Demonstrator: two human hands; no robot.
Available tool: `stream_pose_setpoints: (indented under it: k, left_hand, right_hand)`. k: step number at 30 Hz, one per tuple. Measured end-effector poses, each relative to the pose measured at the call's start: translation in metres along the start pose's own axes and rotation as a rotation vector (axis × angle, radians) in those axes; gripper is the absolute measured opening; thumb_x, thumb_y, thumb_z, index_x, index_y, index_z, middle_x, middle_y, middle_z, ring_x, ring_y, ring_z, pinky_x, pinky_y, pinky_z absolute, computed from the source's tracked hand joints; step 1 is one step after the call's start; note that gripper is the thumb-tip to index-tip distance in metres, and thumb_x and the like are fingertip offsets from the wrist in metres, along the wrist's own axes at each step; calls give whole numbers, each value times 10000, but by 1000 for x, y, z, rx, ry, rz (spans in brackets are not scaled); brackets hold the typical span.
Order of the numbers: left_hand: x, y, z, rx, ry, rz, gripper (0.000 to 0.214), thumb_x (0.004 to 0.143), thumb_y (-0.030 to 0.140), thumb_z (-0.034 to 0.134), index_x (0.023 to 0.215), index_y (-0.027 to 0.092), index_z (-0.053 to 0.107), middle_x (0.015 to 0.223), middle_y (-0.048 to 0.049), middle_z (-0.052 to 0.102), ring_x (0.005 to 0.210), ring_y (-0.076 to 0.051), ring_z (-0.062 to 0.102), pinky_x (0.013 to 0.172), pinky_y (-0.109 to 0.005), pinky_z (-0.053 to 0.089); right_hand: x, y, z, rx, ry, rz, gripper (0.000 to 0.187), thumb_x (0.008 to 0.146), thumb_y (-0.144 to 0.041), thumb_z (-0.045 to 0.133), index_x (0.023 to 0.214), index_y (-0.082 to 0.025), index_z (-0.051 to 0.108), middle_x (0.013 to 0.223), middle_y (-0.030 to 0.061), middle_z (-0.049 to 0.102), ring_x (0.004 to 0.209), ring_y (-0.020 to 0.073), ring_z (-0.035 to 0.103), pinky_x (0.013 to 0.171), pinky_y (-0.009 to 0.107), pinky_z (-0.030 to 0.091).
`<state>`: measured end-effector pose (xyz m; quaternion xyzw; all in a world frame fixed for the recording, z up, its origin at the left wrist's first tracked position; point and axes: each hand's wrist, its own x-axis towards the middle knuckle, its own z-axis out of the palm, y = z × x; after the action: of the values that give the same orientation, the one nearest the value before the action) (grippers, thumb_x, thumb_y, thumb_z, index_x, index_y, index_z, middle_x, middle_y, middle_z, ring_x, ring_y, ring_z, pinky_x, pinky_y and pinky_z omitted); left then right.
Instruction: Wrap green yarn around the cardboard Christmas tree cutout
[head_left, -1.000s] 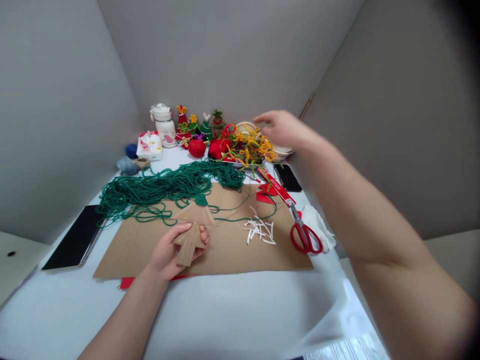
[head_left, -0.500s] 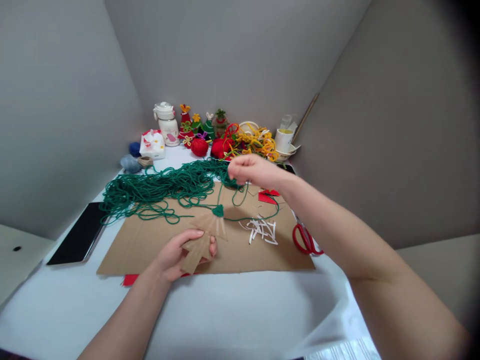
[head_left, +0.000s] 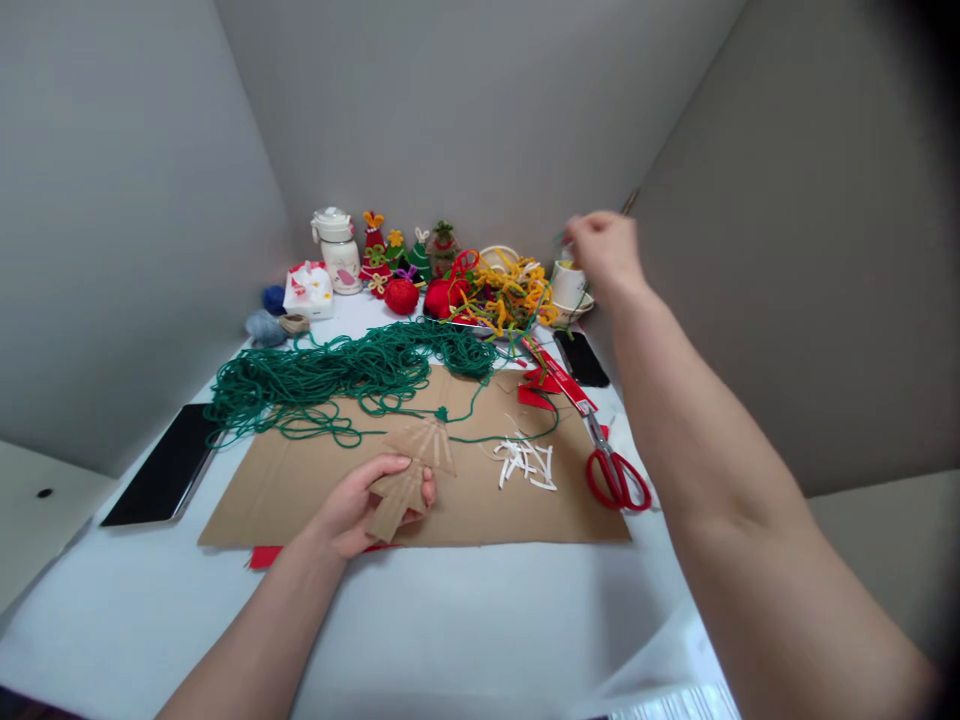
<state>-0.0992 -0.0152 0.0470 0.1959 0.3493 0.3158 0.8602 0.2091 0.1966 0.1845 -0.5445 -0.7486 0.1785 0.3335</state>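
My left hand (head_left: 358,510) is closed on a brown cardboard tree cutout (head_left: 409,466), holding it just above a flat cardboard sheet (head_left: 300,490). A bit of green yarn is wound at the cutout's tip. My right hand (head_left: 604,250) is raised far to the right, level with the white cup (head_left: 568,284), its fingers pinched on a strand of green yarn that runs down toward the table. The big tangle of green yarn (head_left: 337,372) lies along the sheet's far edge.
Red scissors (head_left: 613,476) and white paper scraps (head_left: 525,462) lie on the sheet's right side. A dark tablet (head_left: 161,465) sits at left, a phone (head_left: 581,356) at right. Yarn ornaments, red balls, a white kettle (head_left: 337,249) and orange-yellow cords (head_left: 502,290) crowd the back.
My right hand came down to the cutout's tip, then pulled up and to the right, drawing the green strand out. The left hand kept its hold on the cutout.
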Motion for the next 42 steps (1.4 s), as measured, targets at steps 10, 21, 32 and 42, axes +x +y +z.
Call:
stream_pose_setpoints:
  k: [10,21,32,42]
  left_hand:
    - [-3,1,1,5,-98,67,284,799,285,454,780,76,646,724,-112,605,692,-179,550,677,-282,422]
    - [-4,-1,4,-28,-115,-53,238,768,254,496,751,67,643,710,-114,600,680,-179,556,690,-299,431]
    - [-3,4,8,-112,34,238,198,794,233,501,817,98,643,770,-83,612,749,-168,586,699,-276,494]
    - [-19,8,10,-101,39,523,163,723,265,585,787,135,661,982,-106,661,1019,-260,579,779,-312,505]
  right_hand:
    - [-117,-63,98,443,-972,-295,406,912,-462,391,1127,-164,565,1016,68,650,907,134,586,828,276,432]
    - [-51,-18,47,573,405,75,417,751,-649,502,696,-237,460,475,-85,241,446,96,256,516,268,356]
    - [-73,-3,52,370,-12,178,344,690,-520,646,658,-180,602,458,-61,348,429,74,271,447,248,251]
    - [-118,-95,75,257,-527,-128,300,781,-442,565,683,-168,640,562,-38,467,491,73,331,465,228,240]
